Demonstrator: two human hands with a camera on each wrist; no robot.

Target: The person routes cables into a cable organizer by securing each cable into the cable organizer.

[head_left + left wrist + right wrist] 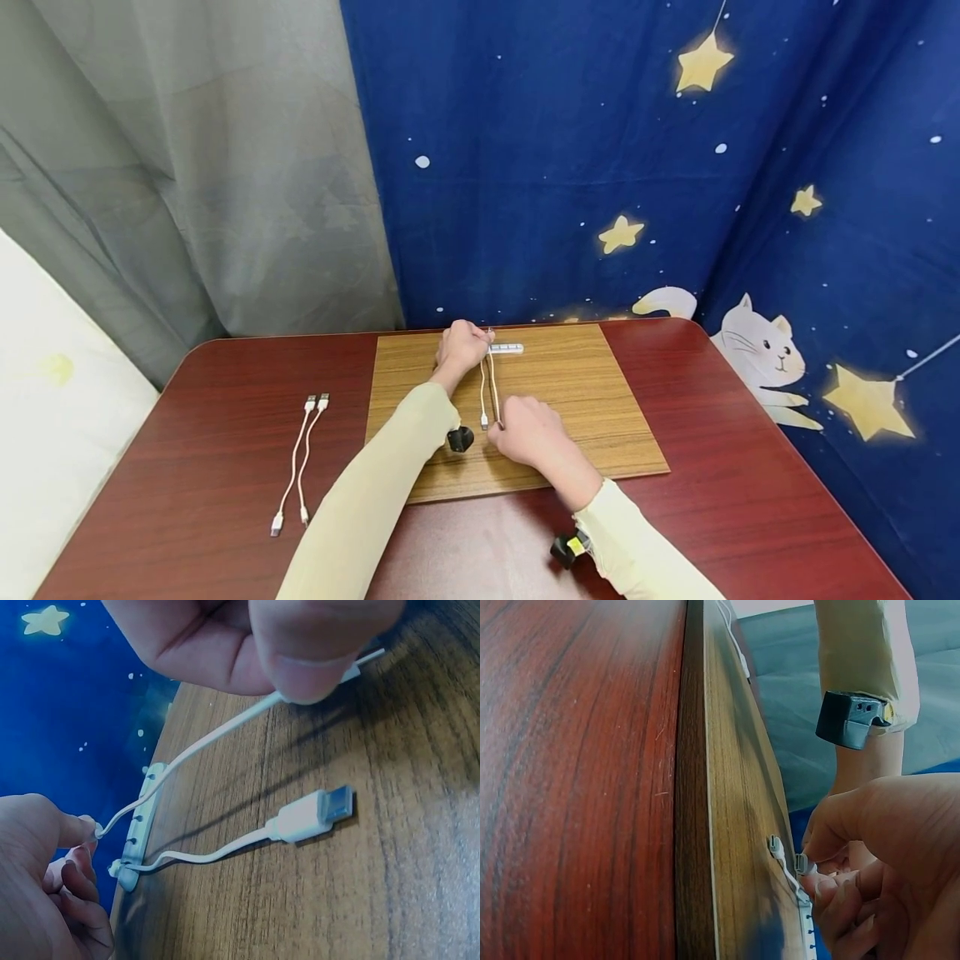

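Note:
My left hand [461,343] pinches a short white charging cable [210,739] near its far end, right beside a white cable clip strip [508,348]. The near end of that cable is between the thumb and finger of my right hand [531,427], with its metal plug tip sticking out. Held from both ends, the cable slants across the strip in the left wrist view. A second white cable [210,859] runs through the slot at the strip's left end, and its plug [304,817] points toward me over the wood-grain board [570,392].
Two more white USB cables [292,467] lie side by side on the red-brown table [225,417], left of the board. A grey curtain [225,167] and a blue starry curtain [540,167] hang behind the table's far edge.

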